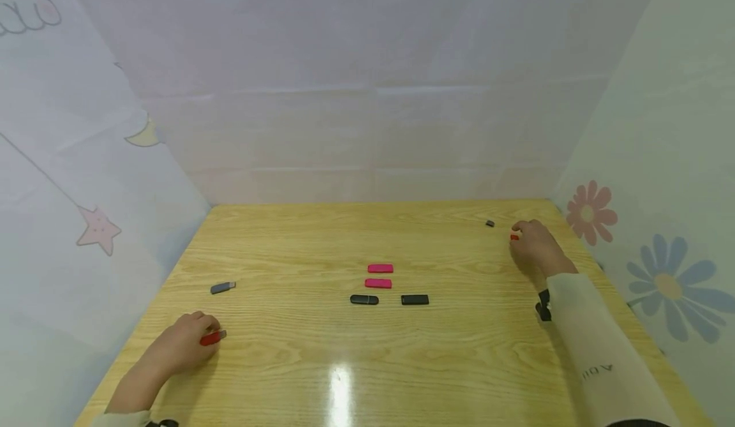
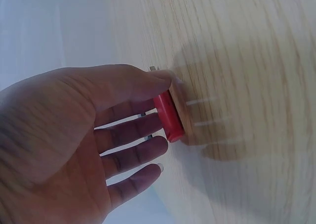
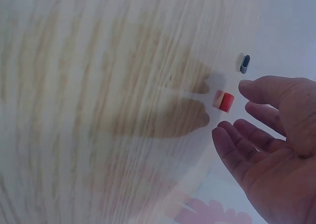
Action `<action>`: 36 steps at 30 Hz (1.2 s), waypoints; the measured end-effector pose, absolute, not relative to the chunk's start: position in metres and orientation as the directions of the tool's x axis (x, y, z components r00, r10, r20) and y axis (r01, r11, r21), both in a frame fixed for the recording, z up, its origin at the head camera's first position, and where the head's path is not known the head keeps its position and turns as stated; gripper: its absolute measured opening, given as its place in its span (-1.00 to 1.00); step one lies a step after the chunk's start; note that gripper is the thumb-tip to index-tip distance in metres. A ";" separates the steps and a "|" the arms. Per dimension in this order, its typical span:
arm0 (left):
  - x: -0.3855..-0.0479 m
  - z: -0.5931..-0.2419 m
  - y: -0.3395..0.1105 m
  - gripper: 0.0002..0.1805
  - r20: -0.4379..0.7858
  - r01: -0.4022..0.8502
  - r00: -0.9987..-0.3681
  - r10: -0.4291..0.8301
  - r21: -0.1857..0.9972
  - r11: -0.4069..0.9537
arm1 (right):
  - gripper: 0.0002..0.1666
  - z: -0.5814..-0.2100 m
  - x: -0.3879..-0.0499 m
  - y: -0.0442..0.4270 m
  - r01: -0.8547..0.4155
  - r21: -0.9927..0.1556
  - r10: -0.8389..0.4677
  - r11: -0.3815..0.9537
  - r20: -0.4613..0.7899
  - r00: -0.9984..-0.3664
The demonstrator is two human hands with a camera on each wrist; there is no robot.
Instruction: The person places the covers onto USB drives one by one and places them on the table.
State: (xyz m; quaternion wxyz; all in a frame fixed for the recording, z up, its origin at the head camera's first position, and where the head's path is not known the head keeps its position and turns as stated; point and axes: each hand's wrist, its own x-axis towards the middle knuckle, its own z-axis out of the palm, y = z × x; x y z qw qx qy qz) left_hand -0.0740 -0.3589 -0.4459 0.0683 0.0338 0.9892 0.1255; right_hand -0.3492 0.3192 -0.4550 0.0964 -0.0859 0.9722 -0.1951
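At the left of the table my left hand (image 1: pixel 186 342) pinches a red USB stick (image 1: pixel 211 337) between thumb and fingers. In the left wrist view the stick (image 2: pixel 169 116) is close above the wood, its metal plug partly hidden by the thumb. Farther back lies a grey USB stick (image 1: pixel 222 287) with its plug bare. My right hand (image 1: pixel 536 243) is at the far right, fingers loosely bent and apart from a small red cap (image 3: pixel 224 101) just before the fingertips. Beyond that, a small grey cap (image 3: pixel 245 64) lies near the back edge.
Two pink USB sticks (image 1: pixel 379 276) lie one behind the other at mid-table. In front of them are a rounded black USB stick (image 1: pixel 364 300) and a rectangular black one (image 1: pixel 415 300). Printed sheets (image 1: pixel 591 127) stand around the wooden table (image 1: pixel 287 235) at the back and sides.
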 end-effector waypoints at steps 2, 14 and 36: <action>-0.074 -0.447 -0.361 -0.74 -0.133 0.049 -0.987 0.085 0.253 0.966 | -0.38 -0.455 -0.348 0.318 -0.132 -0.406 -0.208 0.904 -0.149 -0.967; -0.075 -0.448 -0.363 -0.82 -0.141 0.055 -0.985 0.095 0.263 0.963 | -0.42 -0.462 -0.354 0.316 -0.117 -0.431 -0.204 0.895 -0.161 -0.966; -0.076 -0.446 -0.365 -0.83 -0.189 0.016 -0.979 0.081 0.318 0.948 | -0.64 -0.466 -0.362 0.314 -0.140 -0.353 -0.204 0.925 -0.152 -0.967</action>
